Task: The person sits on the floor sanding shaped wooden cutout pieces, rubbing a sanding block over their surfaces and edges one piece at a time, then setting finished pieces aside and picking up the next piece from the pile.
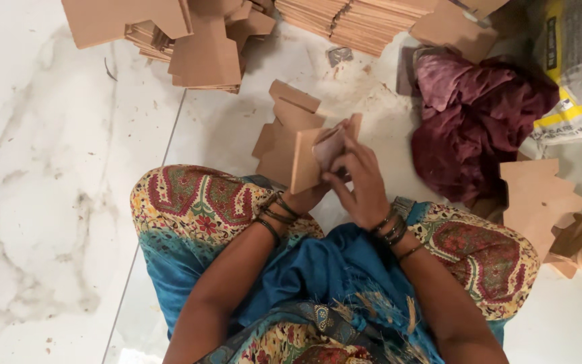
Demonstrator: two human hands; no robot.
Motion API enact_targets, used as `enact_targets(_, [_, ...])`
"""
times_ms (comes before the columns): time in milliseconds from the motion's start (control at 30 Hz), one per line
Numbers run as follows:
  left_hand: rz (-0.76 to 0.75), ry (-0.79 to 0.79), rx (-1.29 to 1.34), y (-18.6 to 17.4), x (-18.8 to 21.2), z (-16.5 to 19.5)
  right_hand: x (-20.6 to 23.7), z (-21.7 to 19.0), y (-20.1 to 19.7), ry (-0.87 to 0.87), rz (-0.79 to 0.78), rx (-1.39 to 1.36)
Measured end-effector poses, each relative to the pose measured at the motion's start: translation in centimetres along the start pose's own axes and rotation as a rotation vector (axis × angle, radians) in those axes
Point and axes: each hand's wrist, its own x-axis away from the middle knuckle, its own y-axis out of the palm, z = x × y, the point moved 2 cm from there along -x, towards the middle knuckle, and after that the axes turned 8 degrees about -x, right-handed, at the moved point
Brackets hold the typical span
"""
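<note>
I sit on a white marble floor with patterned cloth over my knees. My left hand grips a flat brown wooden board piece from below, holding it upright in front of me. My right hand presses a small folded pinkish piece, which looks like sandpaper, against the board's upper right edge. Most of my left hand's fingers are hidden behind the board. Both wrists carry dark bangles.
More cut board pieces lie on the floor just beyond my hands. Stacks of boards and loose shapes sit at the top. A maroon cloth lies to the right, a sack beyond it, further pieces by my right knee.
</note>
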Motion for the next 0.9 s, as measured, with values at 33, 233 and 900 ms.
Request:
enact_targets(33, [0.005,-0.015,-0.221,0.0,0.0,-0.3,-0.3,0.3,-0.2,0.095,0.016,-0.044])
enact_targets(233, [0.112,0.273,-0.449,0.1,0.1,1.8,0.8,-1.1,0.8,0.024,0.055,-0.018])
enact_targets(900, [-0.064,-0.186,0.495,-0.3,-1.0,-3.7,-0.1,4.1,-1.1,0.12,0.27,-0.068])
